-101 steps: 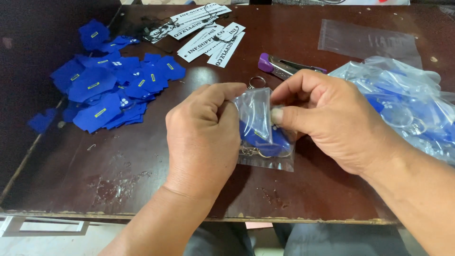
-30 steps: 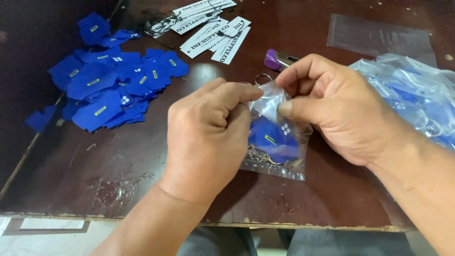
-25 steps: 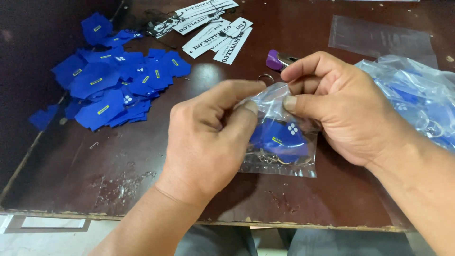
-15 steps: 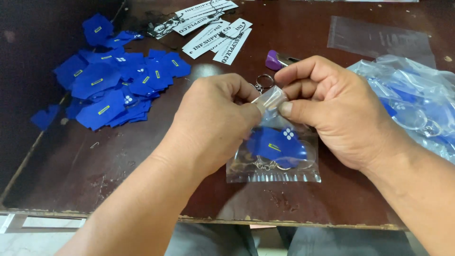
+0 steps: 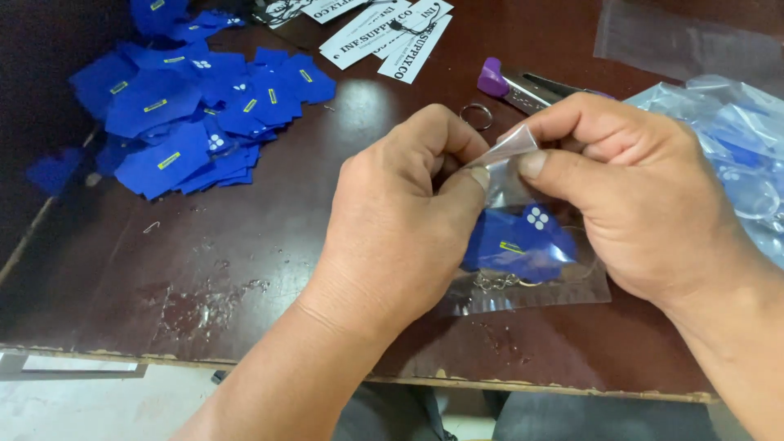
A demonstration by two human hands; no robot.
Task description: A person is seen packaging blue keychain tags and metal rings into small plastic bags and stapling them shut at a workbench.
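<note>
Left hand (image 5: 400,220) and right hand (image 5: 629,188) both pinched on bag (image 5: 523,261) top; blue tag (image 5: 518,241) inside, ring (image 5: 476,116) just behind on table (image 5: 269,245).

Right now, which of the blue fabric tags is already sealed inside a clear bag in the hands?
The blue tag in the small clear bag both hands pinch; the others lie loose in the left pile.

Blue tags (image 5: 192,114), brown table (image 5: 269,229), purple-handled tool (image 5: 523,86).

Both hands, left hand (image 5: 400,220) and right hand (image 5: 645,192), are bare, with bare forearms; no sleeves, short-trimmed nails.
</note>
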